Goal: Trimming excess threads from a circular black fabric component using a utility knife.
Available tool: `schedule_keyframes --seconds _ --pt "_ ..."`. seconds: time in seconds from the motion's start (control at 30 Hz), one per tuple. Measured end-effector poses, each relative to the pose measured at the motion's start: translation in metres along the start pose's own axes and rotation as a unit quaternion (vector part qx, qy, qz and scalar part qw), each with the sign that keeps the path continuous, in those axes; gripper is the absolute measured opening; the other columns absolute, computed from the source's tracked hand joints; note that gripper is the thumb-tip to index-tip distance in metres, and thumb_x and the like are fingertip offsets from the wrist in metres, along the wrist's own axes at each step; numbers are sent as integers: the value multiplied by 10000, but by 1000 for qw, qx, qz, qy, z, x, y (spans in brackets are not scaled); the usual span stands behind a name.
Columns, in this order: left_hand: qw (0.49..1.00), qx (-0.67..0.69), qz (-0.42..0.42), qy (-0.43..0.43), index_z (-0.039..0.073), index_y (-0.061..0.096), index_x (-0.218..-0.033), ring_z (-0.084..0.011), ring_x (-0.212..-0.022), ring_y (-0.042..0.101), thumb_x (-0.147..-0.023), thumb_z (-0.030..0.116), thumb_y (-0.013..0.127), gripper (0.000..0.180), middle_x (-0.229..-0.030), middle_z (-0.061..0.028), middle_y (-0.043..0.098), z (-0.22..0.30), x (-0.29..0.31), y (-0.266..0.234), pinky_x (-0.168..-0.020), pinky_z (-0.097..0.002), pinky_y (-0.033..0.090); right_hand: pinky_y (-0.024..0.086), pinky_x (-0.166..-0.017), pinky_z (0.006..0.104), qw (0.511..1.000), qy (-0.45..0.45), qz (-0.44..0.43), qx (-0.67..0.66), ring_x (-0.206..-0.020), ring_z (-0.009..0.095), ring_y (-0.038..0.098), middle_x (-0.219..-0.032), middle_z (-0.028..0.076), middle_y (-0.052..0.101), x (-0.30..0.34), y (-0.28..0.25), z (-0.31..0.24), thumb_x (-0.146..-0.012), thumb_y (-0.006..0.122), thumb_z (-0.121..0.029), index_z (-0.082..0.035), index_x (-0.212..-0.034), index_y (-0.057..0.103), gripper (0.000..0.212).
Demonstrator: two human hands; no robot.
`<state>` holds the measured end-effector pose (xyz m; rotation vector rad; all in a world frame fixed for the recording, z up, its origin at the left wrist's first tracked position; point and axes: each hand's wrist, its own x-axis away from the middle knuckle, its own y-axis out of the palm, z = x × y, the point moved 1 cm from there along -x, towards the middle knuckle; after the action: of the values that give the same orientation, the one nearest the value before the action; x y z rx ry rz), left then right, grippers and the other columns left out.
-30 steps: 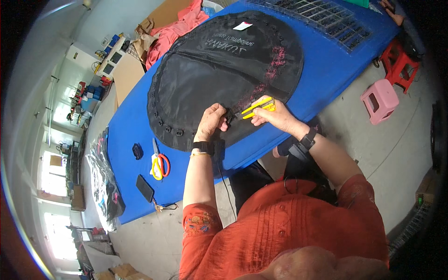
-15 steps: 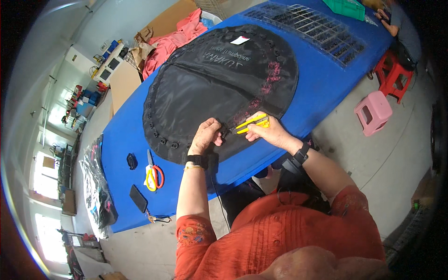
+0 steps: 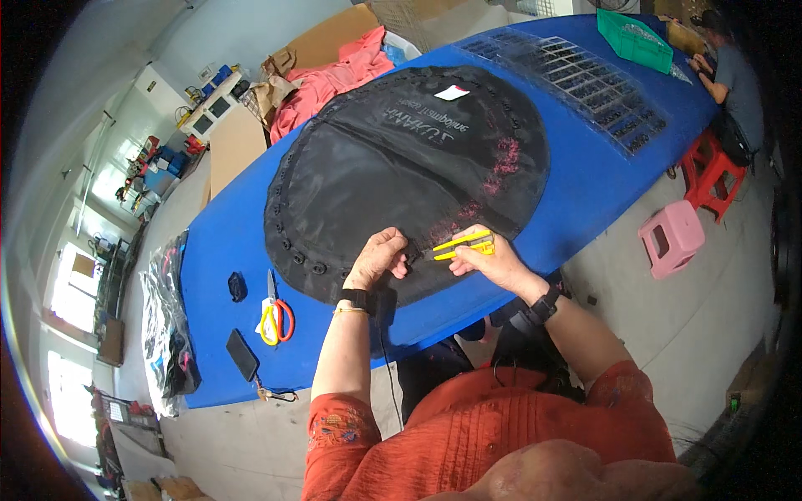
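The snips (image 3: 464,241) sit in the right hand (image 3: 499,265), right of the left hand (image 3: 378,255). Beyond this grip the mat (image 3: 359,184) spreads over the table (image 3: 213,326). On the table to the grip's left lie scissors (image 3: 271,304) and a phone (image 3: 242,356); to its far right, beyond the mat, a crate (image 3: 635,43).

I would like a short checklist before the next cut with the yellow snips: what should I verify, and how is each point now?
1. Right hand holds the yellow-handled snips: ok.
2. Left hand is at the near border of the large round black fabric piece: ok.
3. Left fingertips clear of the snips' blades: cannot tell; the tips are small and dark against the fabric.
4. Fabric smooth all over: not ok; a crease crosses its middle.
5. Steel scissors with red and yellow handles lie apart from the fabric, on the blue table: ok.
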<state>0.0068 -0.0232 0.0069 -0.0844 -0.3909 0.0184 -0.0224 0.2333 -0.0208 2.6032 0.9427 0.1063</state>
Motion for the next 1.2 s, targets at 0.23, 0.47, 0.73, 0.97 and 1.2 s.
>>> schedule_keyframes --seconds 0.23,0.47,0.73,0.97,1.2 --pt "1000 11 -7 -4 74 543 -852 -158 -457 580 -931 145 539 107 -634 -35 572 1 2 2 -441 -289 524 608 -744 320 1000 4 -6 23 -834 202 708 -1004 169 666 2 -2 -1 -974 579 -91 7 -1188 516 244" --pt "1000 -1 -13 1 77 533 -857 -156 -465 594 -947 157 525 120 -644 -35 578 0 1 1 -441 -285 531 605 -710 322 1000 -6 -1 22 -796 206 703 -973 152 673 1 1 -1 -964 603 -83 0 -1154 529 221" --pt "1000 14 -9 -3 95 518 -878 -148 -441 566 -943 144 536 83 -635 -20 567 3 4 2 -430 -275 509 597 -695 308 1000 4 8 12 -793 201 704 -943 143 678 3 2 -2 -965 614 -91 -7 -1145 546 210" --pt "1000 7 -20 -11 89 517 -856 -147 -454 592 -956 149 519 117 -634 -24 566 -2 -4 0 -423 -284 527 599 -695 309 1000 1 -1 18 -794 200 704 -952 146 676 2 1 -2 -968 608 -86 -6 -1150 544 209" --pt "999 22 -38 -10 86 518 -865 -151 -461 604 -961 170 535 128 -640 -30 575 -3 -4 -1 -427 -285 534 606 -739 322 999 -4 30 41 -819 219 709 -996 169 669 3 3 -3 -977 559 -64 11 -1217 499 259"
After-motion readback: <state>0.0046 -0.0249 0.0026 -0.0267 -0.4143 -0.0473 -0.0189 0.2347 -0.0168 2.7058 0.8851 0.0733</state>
